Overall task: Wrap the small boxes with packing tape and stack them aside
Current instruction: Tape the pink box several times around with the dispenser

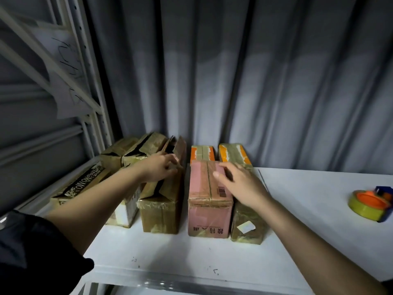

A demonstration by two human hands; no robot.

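Along the back of the white table [297, 209], taped cardboard boxes stand in a row against a grey curtain [255, 81]. Toward the left, the left hand [158, 169] curls its fingers on the open flap of a brown box [161, 209], apparently gripping it. Beside that, the right hand [240, 184] rests spread-fingered over the pink box [207, 199]. Far right lies a tape dispenser [370, 204], well apart.

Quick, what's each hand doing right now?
Left hand: fingers curled, gripping the flap of the open brown box.
Right hand: open, fingers spread, resting on the pink box.
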